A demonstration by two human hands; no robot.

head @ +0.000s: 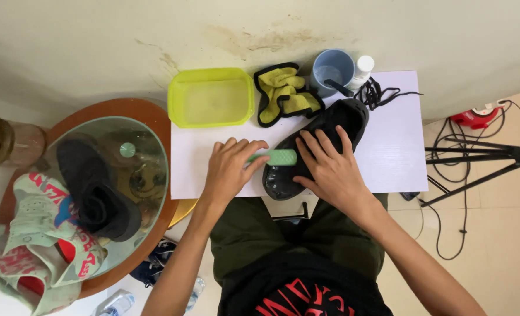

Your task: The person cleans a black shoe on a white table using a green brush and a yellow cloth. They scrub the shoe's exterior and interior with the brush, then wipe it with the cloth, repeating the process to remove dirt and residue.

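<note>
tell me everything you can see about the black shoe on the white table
The black shoe lies slantwise on the white table, toe toward the person, heel near the blue cup. It looks unlaced, its toe glossy as if wet. The right hand presses flat on its middle; the left hand holds a green brush against its side.
</note>
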